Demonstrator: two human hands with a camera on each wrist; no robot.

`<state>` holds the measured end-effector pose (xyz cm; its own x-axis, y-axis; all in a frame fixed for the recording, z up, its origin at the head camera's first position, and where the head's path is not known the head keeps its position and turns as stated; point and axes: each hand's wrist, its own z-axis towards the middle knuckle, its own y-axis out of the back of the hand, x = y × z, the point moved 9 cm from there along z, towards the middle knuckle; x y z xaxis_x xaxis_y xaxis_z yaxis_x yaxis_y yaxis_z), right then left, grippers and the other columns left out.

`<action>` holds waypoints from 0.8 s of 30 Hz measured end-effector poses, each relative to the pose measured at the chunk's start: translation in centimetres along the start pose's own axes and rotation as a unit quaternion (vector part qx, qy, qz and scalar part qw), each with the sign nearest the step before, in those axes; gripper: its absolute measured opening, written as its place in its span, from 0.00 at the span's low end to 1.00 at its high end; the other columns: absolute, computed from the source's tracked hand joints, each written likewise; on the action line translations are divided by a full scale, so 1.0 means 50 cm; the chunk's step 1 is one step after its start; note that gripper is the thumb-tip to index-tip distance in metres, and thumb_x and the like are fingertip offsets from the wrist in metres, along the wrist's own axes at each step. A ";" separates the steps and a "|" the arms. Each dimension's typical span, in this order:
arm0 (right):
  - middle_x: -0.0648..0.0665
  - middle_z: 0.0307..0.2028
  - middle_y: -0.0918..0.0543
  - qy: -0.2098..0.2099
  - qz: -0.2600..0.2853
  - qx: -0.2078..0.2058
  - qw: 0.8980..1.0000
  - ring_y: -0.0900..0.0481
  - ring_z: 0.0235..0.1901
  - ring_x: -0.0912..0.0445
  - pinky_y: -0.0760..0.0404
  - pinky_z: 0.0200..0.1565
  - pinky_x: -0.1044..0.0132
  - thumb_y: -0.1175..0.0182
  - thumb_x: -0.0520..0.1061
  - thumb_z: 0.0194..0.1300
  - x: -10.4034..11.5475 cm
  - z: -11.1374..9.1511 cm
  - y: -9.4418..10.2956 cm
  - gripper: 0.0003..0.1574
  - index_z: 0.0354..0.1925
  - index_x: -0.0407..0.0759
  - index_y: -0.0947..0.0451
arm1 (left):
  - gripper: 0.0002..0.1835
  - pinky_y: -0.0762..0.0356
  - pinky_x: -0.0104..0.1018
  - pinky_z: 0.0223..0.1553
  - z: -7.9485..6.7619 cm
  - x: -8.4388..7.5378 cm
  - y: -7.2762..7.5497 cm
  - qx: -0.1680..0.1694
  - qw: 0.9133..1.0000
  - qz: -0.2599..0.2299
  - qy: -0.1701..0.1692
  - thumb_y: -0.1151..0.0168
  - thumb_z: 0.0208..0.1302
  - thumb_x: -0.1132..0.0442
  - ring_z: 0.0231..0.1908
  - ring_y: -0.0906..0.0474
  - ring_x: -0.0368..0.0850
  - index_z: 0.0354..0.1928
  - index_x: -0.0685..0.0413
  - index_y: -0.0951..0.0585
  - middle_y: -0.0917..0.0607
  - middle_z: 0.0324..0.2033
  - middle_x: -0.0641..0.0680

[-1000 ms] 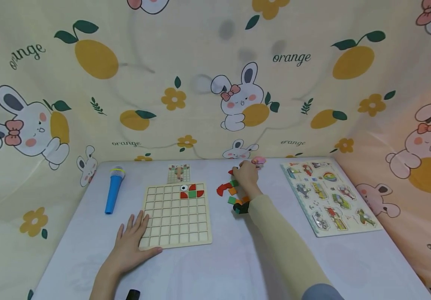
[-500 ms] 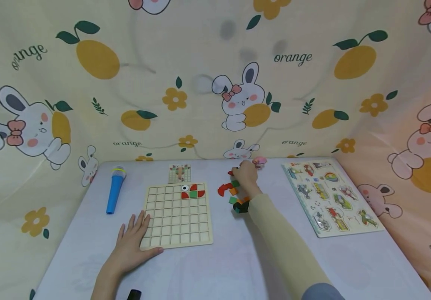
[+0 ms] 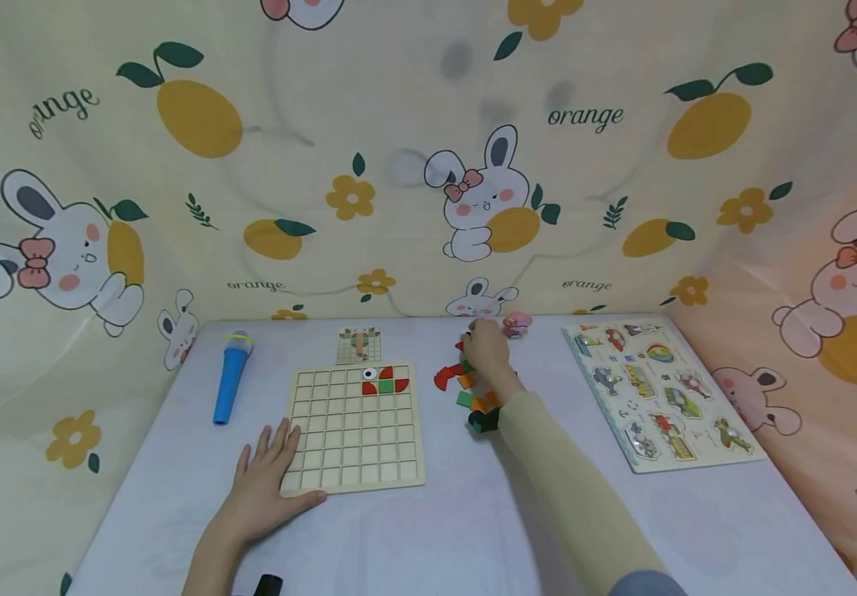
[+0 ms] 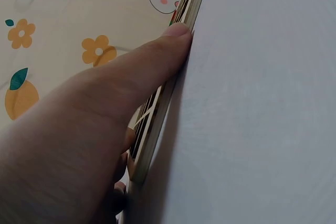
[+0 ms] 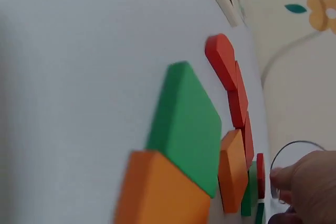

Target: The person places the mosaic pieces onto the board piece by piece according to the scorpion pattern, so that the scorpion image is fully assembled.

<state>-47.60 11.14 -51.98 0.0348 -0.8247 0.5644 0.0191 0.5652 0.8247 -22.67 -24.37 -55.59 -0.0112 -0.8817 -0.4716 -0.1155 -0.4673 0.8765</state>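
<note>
A square wooden grid board (image 3: 353, 451) has red, green and white eye tiles (image 3: 386, 385) in its upper right cells. My left hand (image 3: 257, 488) rests on its near left corner, fingers spread over the left edge. In the left wrist view the thumb (image 4: 152, 59) lies along the front edge. My right hand (image 3: 488, 346) reaches to the far end of a row of loose red, green, orange and black pieces (image 3: 465, 399), fingers bent down. In the right wrist view its fingertips (image 5: 281, 179) are beside red and green pieces (image 5: 252, 182); I cannot tell whether they pinch one.
A small pattern card (image 3: 358, 343) lies behind the board. To the left is a blue toy microphone (image 3: 231, 381). A picture puzzle board (image 3: 659, 397) lies on the right, a small pink toy (image 3: 517, 324) at the back. A dark object (image 3: 268, 585) shows at the near edge.
The view shifts slightly. My right hand stays at the far end of the loose pieces with a small shift of its fingers and wrist. My left hand stays on the board.
</note>
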 end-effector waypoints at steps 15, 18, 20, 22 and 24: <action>0.39 0.60 0.22 0.176 0.030 0.065 0.982 0.21 0.58 0.47 0.19 0.64 0.52 0.39 0.48 0.80 0.195 -0.124 -0.098 0.20 0.61 0.38 0.19 | 0.69 0.71 0.76 0.76 0.002 0.000 0.007 -0.011 1.000 -0.003 -0.009 0.28 0.52 0.24 0.82 0.64 0.74 0.83 0.61 0.44 0.51 0.84 0.66; 0.38 0.58 0.20 0.219 0.007 0.071 0.973 0.20 0.57 0.47 0.18 0.62 0.52 0.38 0.47 0.79 0.244 -0.143 -0.122 0.18 0.60 0.38 0.19 | 0.69 0.71 0.76 0.77 0.002 0.002 0.005 -0.011 1.000 -0.004 -0.009 0.29 0.52 0.23 0.82 0.64 0.74 0.83 0.61 0.44 0.51 0.84 0.66; 0.39 0.57 0.19 0.245 -0.009 0.073 0.967 0.20 0.56 0.46 0.18 0.59 0.52 0.38 0.46 0.79 0.275 -0.153 -0.134 0.18 0.60 0.38 0.18 | 0.68 0.71 0.76 0.76 0.001 0.002 0.003 -0.010 1.000 -0.005 -0.009 0.29 0.52 0.23 0.82 0.63 0.74 0.83 0.61 0.43 0.51 0.84 0.66; 0.39 0.55 0.18 0.275 -0.030 0.073 0.958 0.21 0.54 0.46 0.18 0.55 0.53 0.38 0.46 0.79 0.305 -0.161 -0.147 0.17 0.59 0.38 0.18 | 0.68 0.71 0.76 0.76 0.001 0.002 0.003 -0.011 1.000 -0.007 -0.010 0.29 0.52 0.23 0.82 0.63 0.74 0.83 0.61 0.43 0.51 0.84 0.66; 0.40 0.54 0.17 0.296 -0.051 0.076 0.951 0.21 0.53 0.46 0.18 0.52 0.54 0.39 0.46 0.80 0.329 -0.166 -0.160 0.16 0.59 0.39 0.17 | 0.68 0.71 0.75 0.77 0.001 0.001 0.003 -0.012 1.000 -0.007 -0.013 0.29 0.53 0.23 0.82 0.63 0.74 0.83 0.61 0.44 0.51 0.84 0.66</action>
<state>-38.91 -6.79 -49.60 0.5980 -0.6946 0.3998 -0.0908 0.4369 0.8949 -22.72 -24.47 -55.47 -0.0351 -0.8734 -0.4857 -0.0924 -0.4811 0.8718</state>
